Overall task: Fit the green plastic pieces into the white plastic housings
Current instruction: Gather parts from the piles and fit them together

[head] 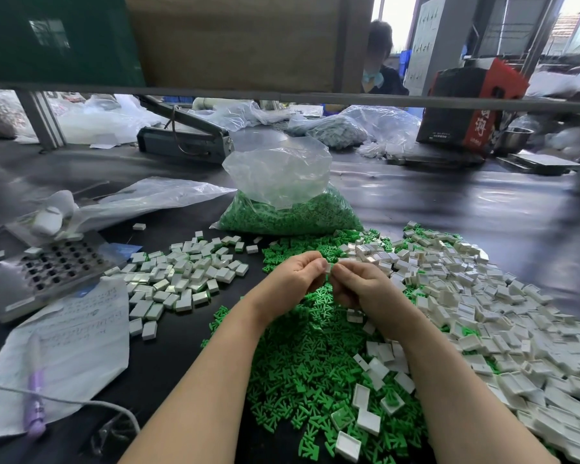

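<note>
A small white housing [327, 268] is pinched between the curled fingertips of the left hand [297, 274] and right hand [355, 285], above the green pieces [315, 363]. An insertion appears under way; whether a green piece is seated cannot be told. Next, the unit is probably to be pressed home and dropped onto the finished pile [181, 276] at nine o'clock.

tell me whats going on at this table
A person is assembling small parts by hand. The left hand and right hand meet above a loose pile of green plastic pieces, together pinching one small white plastic housing. Open white housings lie heaped to the right, and a separate group of white blocks, some showing green edges, sits to the left. A clear plastic bag of more green pieces stands behind.
</note>
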Available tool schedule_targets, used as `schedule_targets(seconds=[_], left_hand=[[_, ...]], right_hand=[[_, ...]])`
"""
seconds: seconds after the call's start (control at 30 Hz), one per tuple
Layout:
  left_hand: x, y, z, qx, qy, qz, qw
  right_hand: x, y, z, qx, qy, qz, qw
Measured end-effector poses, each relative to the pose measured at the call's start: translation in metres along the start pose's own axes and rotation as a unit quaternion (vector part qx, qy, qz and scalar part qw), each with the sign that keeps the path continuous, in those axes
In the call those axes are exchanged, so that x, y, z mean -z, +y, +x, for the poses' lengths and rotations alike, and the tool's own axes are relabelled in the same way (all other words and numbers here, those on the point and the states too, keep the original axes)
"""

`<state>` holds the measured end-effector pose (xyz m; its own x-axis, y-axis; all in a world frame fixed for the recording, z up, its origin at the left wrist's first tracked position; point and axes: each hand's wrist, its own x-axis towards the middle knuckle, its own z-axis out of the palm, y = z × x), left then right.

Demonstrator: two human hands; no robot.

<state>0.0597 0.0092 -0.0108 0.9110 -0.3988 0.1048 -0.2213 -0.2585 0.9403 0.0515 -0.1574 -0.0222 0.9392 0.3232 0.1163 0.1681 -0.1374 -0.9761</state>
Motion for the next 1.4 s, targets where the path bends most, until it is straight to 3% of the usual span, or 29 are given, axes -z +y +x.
schedule_targets(seconds=[0.23, 0.67, 0.9, 1.03, 1.4], left_hand=[[0.0, 0.005, -0.003, -0.012, -0.014, 0.031, 0.999], [0.012, 0.012, -0.008, 0.019, -0.073, 0.082, 0.994], [0.008, 0.012, -0.006, -0.003, -0.013, 0.065, 0.998], [0.008, 0.01, -0.004, -0.006, 0.014, 0.096, 0.995], [0.008, 0.008, -0.002, 0.013, 0.025, 0.108, 0.994]], right_hand=[[0.004, -0.001, -0.002, 0.015, -0.015, 0.006, 1.0], [0.006, 0.002, -0.002, 0.008, -0.062, -0.086, 0.994], [0.001, -0.001, -0.002, 0.004, 0.005, -0.018, 1.0], [-0.003, 0.001, 0.001, -0.006, 0.046, -0.04, 0.998], [-0.005, -0.002, 0.001, -0.012, -0.004, -0.017, 1.0]])
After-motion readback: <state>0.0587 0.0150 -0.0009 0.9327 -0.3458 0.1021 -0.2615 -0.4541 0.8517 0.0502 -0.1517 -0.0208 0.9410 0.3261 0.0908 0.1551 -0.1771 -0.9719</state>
